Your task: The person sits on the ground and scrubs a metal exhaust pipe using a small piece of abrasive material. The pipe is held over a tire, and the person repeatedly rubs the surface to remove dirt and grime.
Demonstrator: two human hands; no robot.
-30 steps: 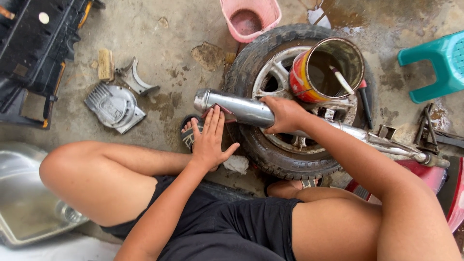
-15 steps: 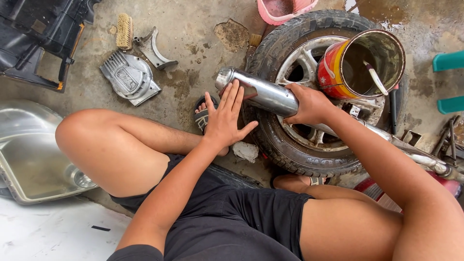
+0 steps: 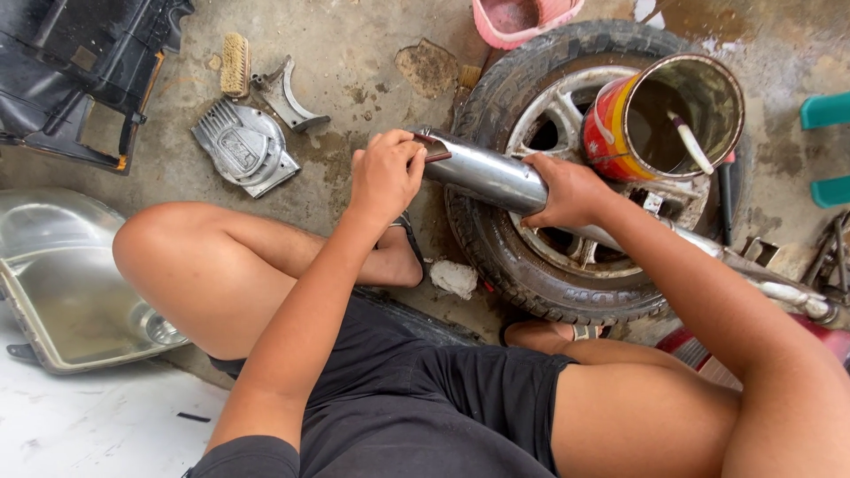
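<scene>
A shiny metal exhaust pipe [image 3: 482, 173] lies across a tyre with a silver alloy wheel [image 3: 496, 248] on the concrete floor. My right hand [image 3: 567, 190] grips the pipe around its middle. My left hand [image 3: 385, 173] is closed at the pipe's open end, fingers curled over a small dark reddish piece there. On the wheel stands a red and yellow tin can [image 3: 620, 133] of dark liquid with a white stick in it. My bare knees and black shorts fill the lower part of the view.
A grey finned engine cover [image 3: 243, 146], a curved metal bracket [image 3: 288, 97] and a brush [image 3: 235, 64] lie upper left. A black plastic panel [image 3: 62, 71] and a headlight lens [image 3: 62, 274] are at left. A pink bucket [image 3: 522, 18] stands at top, a teal stool [image 3: 828, 150] at right.
My left hand went from lying flat and spread beside the pipe to closed at its open end. The view has shifted, so everything sits further right and lower.
</scene>
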